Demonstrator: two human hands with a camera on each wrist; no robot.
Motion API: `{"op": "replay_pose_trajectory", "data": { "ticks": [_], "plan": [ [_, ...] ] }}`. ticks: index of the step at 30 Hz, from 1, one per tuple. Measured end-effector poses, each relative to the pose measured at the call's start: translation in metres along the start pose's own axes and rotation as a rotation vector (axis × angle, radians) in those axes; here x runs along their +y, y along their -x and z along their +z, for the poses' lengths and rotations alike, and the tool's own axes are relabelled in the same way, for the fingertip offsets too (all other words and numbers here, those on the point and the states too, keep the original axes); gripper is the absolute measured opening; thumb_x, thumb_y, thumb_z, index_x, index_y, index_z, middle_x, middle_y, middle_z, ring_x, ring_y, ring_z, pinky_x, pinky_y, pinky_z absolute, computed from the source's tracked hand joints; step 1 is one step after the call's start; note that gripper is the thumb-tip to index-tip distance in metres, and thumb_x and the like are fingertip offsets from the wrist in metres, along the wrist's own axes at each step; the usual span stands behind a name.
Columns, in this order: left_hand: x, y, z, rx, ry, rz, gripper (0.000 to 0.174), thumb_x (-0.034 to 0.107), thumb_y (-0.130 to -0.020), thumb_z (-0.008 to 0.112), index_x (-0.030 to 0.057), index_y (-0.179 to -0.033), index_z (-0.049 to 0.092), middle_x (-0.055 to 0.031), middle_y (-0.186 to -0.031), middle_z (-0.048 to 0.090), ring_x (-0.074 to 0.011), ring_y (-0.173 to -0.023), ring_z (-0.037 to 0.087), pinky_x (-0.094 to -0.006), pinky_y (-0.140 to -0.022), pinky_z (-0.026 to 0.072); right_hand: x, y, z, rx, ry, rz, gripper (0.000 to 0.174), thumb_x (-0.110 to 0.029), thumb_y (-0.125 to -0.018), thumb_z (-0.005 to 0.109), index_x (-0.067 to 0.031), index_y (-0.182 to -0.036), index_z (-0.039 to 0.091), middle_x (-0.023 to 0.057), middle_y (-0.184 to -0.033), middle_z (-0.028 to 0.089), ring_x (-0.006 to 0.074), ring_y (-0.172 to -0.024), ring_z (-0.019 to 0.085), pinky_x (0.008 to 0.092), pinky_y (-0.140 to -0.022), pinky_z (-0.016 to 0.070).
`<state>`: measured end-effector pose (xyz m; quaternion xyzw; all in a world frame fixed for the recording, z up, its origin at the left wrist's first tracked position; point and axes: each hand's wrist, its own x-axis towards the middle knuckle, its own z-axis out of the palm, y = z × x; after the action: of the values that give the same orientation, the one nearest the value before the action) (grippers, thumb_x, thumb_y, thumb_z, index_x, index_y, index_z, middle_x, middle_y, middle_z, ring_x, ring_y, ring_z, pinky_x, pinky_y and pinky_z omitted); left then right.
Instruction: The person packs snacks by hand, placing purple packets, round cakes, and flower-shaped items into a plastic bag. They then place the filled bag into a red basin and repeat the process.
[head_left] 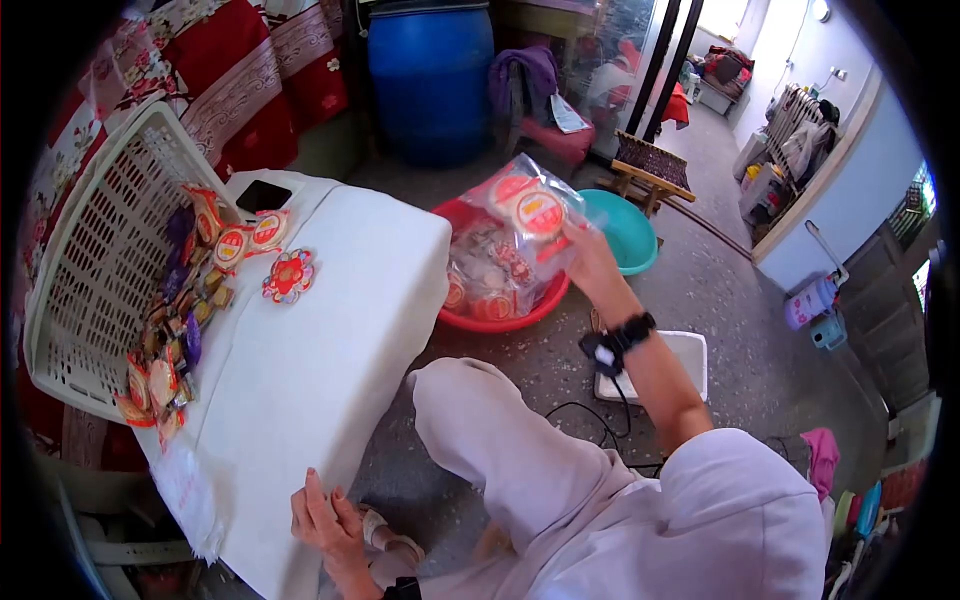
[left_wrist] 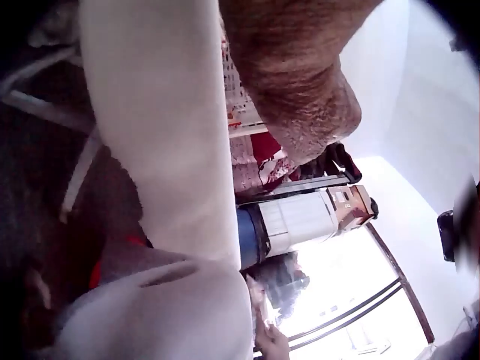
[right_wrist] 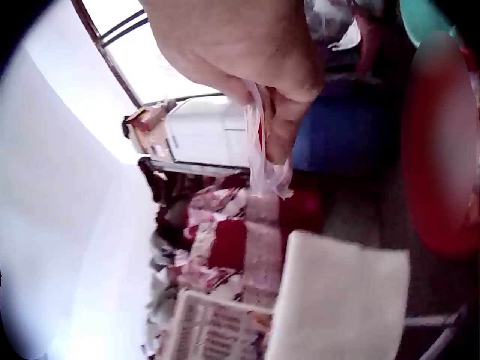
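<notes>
My right hand (head_left: 597, 268) holds up a clear plastic bag (head_left: 492, 190) above the red basin (head_left: 556, 300). Through the film show round packets with red and yellow print. In the right wrist view, thumb and fingers of the right hand (right_wrist: 251, 56) pinch the gathered plastic (right_wrist: 264, 176). More wrapped packets (head_left: 492, 305) lie in the basin. My left hand (head_left: 335, 525) is at the near edge of the white-covered table (head_left: 330, 300), fingers loosely extended and holding nothing. A red flower-shaped packet (head_left: 289, 276) lies on that table.
At the left, a tipped white basket (head_left: 90, 270) spills several wrapped snacks (head_left: 185, 310) onto the table, near a black phone (head_left: 264, 196). A teal basin (head_left: 640, 245) stands behind the red one. A white tray (head_left: 690, 360) and cables are on the floor. A blue barrel (head_left: 430, 80) stands behind.
</notes>
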<state>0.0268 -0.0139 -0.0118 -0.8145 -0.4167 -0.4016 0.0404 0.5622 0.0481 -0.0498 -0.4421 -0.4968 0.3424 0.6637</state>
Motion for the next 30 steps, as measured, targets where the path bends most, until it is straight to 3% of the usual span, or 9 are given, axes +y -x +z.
{"op": "replay_pose_trajectory", "data": {
  "ticks": [1,3,6,7,13,17,23,27,30],
  "plan": [
    [-0.003,-0.002,0.001,-0.008,-0.006,-0.022,0.030,0.014,-0.094,0.055,-0.0076,-0.115,0.056,-0.0145,-0.077,0.054,-0.0305,-0.061,0.052,-0.0401,-0.047,0.0384,0.055,-0.025,-0.059,-0.028,0.539,-0.181,0.037,-0.018,-0.097,0.053,-0.0003,-0.129,0.048,0.0120,-0.127,0.058,0.0237,-0.112,0.059,0.0389,-0.097,0.0486],
    [-0.005,0.001,0.001,-0.020,-0.013,-0.050,0.030,0.013,-0.094,0.055,-0.0077,-0.115,0.056,-0.0145,-0.076,0.053,-0.0305,-0.061,0.052,-0.0398,-0.046,0.0375,0.059,-0.019,-0.053,0.456,-0.434,0.466,0.034,-0.020,-0.096,0.052,-0.0046,-0.127,0.052,0.0142,-0.127,0.057,0.0298,-0.109,0.060,0.0417,-0.091,0.0516],
    [-0.009,0.001,0.004,-0.053,-0.030,-0.082,0.029,0.012,-0.095,0.055,-0.0071,-0.115,0.056,-0.0148,-0.076,0.053,-0.0310,-0.061,0.052,-0.0406,-0.047,0.0379,0.151,0.010,-0.091,0.745,-0.213,0.725,0.036,-0.028,-0.091,0.057,-0.0092,-0.121,0.055,0.0192,-0.119,0.058,0.0399,-0.099,0.062,0.0487,-0.079,0.0544],
    [-0.009,0.001,0.005,-0.056,-0.040,-0.063,0.028,0.011,-0.094,0.055,-0.0068,-0.115,0.057,-0.0146,-0.077,0.053,-0.0312,-0.062,0.052,-0.0406,-0.048,0.0383,0.125,0.028,-0.051,0.788,-0.119,0.714,0.027,-0.023,-0.092,0.054,-0.0072,-0.114,0.055,0.0170,-0.107,0.062,0.0379,-0.088,0.066,0.0491,-0.074,0.0560],
    [-0.008,-0.004,0.007,-0.043,-0.052,-0.044,0.032,0.001,-0.085,0.060,-0.0036,-0.116,0.058,-0.0126,-0.075,0.053,-0.0278,-0.060,0.053,-0.0383,-0.050,0.0407,0.078,0.071,0.040,0.519,-0.109,0.887,0.024,-0.016,-0.093,0.052,-0.0001,-0.110,0.053,0.0185,-0.095,0.066,0.0317,-0.082,0.069,0.0434,-0.066,0.0587],
    [-0.007,-0.006,-0.009,0.031,-0.158,-0.104,0.031,0.002,-0.081,0.064,-0.0010,-0.112,0.061,-0.0123,-0.080,0.057,-0.0283,-0.065,0.057,-0.0389,-0.054,0.0460,0.024,0.037,0.108,0.210,-0.050,0.566,0.022,-0.024,-0.094,0.055,-0.0067,-0.107,0.058,0.0043,-0.085,0.064,0.0157,-0.067,0.062,0.0288,-0.058,0.0542],
    [-0.038,-0.002,-0.024,0.300,-0.170,-0.229,0.017,0.001,-0.080,0.065,0.0003,-0.096,0.064,-0.0097,-0.075,0.058,-0.0252,-0.063,0.059,-0.0347,-0.053,0.0474,-0.089,0.009,0.294,-0.402,0.038,0.378,0.027,-0.020,-0.097,0.051,0.0009,-0.112,0.059,0.0085,-0.088,0.065,0.0106,-0.067,0.060,0.0238,-0.059,0.0521],
    [-0.052,0.004,-0.041,0.445,-0.167,-0.379,0.007,-0.001,-0.081,0.062,0.0002,-0.087,0.065,-0.0109,-0.070,0.058,-0.0249,-0.059,0.058,-0.0340,-0.052,0.0464,-0.082,0.030,0.422,-0.799,0.023,0.273,0.026,-0.018,-0.093,0.056,0.0012,-0.110,0.061,0.0073,-0.088,0.066,0.0107,-0.073,0.063,0.0243,-0.061,0.0523],
    [-0.061,0.007,-0.057,0.609,-0.148,-0.578,0.006,0.000,-0.084,0.058,-0.0021,-0.081,0.064,-0.0115,-0.065,0.057,-0.0216,-0.053,0.054,-0.0315,-0.050,0.0422,-0.057,0.049,0.509,-0.919,0.209,-0.121,0.046,-0.024,-0.087,0.065,0.0058,-0.121,0.057,0.0199,-0.112,0.065,0.0265,-0.101,0.064,0.0339,-0.090,0.0492]
  ]
}}
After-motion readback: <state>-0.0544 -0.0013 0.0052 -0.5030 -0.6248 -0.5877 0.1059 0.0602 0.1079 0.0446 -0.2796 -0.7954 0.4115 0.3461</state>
